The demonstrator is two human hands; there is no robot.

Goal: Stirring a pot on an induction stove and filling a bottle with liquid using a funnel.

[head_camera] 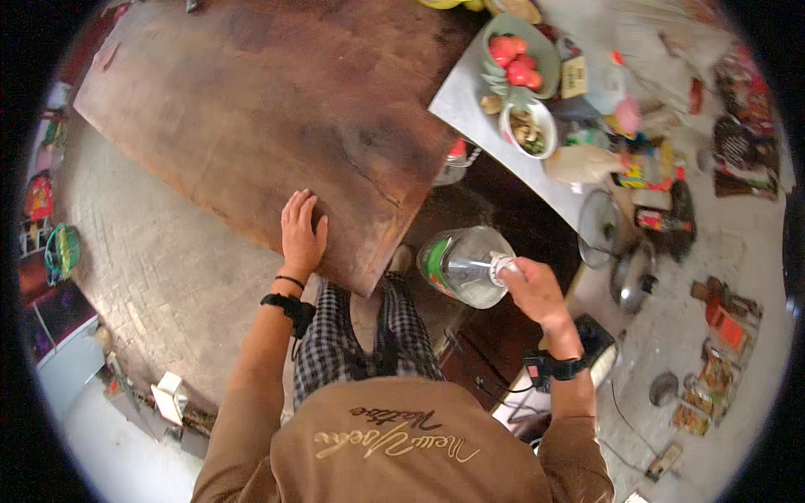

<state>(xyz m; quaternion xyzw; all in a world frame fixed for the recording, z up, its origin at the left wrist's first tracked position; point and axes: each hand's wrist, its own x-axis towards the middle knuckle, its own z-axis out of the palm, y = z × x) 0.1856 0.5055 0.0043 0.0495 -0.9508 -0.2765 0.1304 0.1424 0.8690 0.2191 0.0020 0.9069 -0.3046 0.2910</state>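
Note:
My right hand point(534, 290) is closed around the neck of a large clear plastic bottle point(471, 267) with a green label. The bottle hangs tilted beside the corner of a brown wooden tabletop point(264, 113), its base pointing left. How much liquid it holds I cannot tell. My left hand point(303, 231) rests flat on the tabletop near its close edge, fingers slightly apart and nothing in them. A strap with a dark device is on each wrist.
On a pale side table point(465, 104) stand a green bowl point(550, 66) of red fruits or vegetables and a white bowl point(551, 129) of food pieces. Glass lids point(599, 227), bottles and packets crowd the right. Cables point(484, 358) run at the lower right.

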